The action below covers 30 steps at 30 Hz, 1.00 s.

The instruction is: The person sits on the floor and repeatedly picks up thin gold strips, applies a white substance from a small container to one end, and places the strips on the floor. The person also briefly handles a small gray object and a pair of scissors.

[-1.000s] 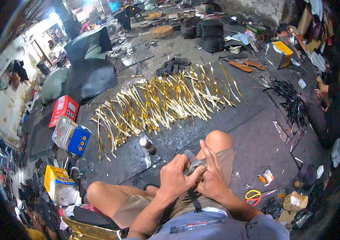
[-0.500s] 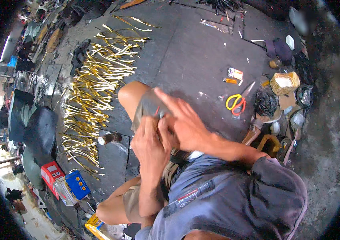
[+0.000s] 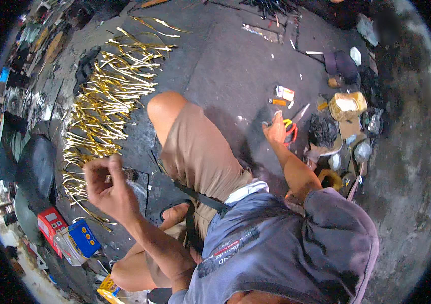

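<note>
My left hand (image 3: 111,187) is raised on the left, its fingers loosely curled, the thumb up, and nothing visible in it. Behind it lies a long row of thin gold strips (image 3: 109,91) with pale ends, on the dark floor mat. A dark cylindrical thing (image 3: 131,175) shows partly beside this hand. My right hand (image 3: 276,131) reaches out over the mat, thumb and fingers apart, just beside the scissors (image 3: 293,133) with one yellow and one red handle. The hand partly covers the handles; whether it touches them I cannot tell.
An orange lighter (image 3: 277,102) and a small white-and-red box (image 3: 285,93) lie beyond the right hand. A tub with white contents (image 3: 338,109) and black plastic bags (image 3: 323,129) stand to the right. Blue (image 3: 85,238) and red boxes (image 3: 51,225) sit lower left. My bent knee (image 3: 167,106) rises between the hands.
My hands, together over my lap before, have parted. The left has moved left and the right has reached right, to beside the scissors. The thing between them is no longer visible.
</note>
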### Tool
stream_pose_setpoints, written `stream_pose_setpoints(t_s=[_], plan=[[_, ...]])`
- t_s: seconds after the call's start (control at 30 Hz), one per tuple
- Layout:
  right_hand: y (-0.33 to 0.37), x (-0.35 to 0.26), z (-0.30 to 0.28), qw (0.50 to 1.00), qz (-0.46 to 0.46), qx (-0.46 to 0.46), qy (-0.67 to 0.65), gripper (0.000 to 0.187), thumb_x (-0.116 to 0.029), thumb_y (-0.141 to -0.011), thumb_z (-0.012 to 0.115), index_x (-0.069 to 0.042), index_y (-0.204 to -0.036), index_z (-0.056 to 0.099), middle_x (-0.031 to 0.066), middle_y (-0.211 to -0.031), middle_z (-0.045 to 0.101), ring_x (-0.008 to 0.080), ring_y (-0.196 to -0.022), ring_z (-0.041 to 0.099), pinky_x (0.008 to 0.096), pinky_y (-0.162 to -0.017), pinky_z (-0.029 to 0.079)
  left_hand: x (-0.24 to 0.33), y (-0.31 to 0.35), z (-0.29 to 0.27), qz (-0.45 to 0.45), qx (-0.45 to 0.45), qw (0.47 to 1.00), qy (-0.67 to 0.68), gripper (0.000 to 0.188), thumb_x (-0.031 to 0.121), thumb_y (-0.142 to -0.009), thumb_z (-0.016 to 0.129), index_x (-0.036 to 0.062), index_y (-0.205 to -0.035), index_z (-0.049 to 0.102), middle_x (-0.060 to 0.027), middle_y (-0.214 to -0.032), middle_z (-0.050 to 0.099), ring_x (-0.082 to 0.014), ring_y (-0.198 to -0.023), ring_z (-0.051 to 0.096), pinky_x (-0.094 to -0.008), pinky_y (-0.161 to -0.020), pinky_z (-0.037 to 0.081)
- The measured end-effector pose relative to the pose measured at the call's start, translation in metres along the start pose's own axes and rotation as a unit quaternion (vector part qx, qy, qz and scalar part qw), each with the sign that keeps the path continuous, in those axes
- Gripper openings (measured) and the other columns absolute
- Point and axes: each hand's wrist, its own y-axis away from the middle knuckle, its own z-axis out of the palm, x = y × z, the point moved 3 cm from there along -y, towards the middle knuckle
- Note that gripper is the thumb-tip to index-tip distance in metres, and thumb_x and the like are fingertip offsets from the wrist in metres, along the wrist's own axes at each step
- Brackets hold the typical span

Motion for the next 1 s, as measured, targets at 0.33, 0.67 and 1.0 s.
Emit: stream_pose_setpoints(t_s=[0.33,0.67,1.0], plan=[[-0.032,-0.082,-0.049,0.961,-0.042,0.07,-0.264,0.04,0.003,-0.083,0.067,0.004,-0.121,0.054,0.0129,-0.102,0.071,0.0253,-0.09,0.071,0.036,-0.082,0.057,0.008,0.03,0.057,-0.074,-0.1,0.988,0.096,0.017,0.006,-0.082,0.077,0.0028,-0.079,0.06,-0.0031,-0.07,0.057,-0.0104,-0.06,0.053,-0.0272,-0.055,0.044],[0.081,-0.332,-0.175,0.758,-0.502,-0.12,-0.398,0.048,0.009,-0.084,0.071,0.002,-0.128,0.052,0.014,-0.119,0.065,0.0204,-0.096,0.073,0.0329,-0.086,0.058,0.001,0.045,0.058,-0.085,-0.036,0.96,0.266,0.03,-0.003,-0.077,0.082,0.0008,-0.101,0.063,-0.0059,-0.094,0.067,-0.0127,-0.085,0.068,-0.0273,-0.077,0.059],[0.113,-0.379,-0.142,0.66,-0.622,-0.202,-0.37,0.062,0.012,-0.081,0.073,0.001,-0.136,0.046,0.0148,-0.126,0.058,0.0205,-0.095,0.07,0.0325,-0.084,0.057,-0.029,0.041,0.018,-0.085,0.027,0.965,0.245,0.024,-0.005,-0.078,0.081,-0.0008,-0.099,0.069,-0.0094,-0.099,0.071,-0.0145,-0.088,0.07,-0.0279,-0.079,0.059]])
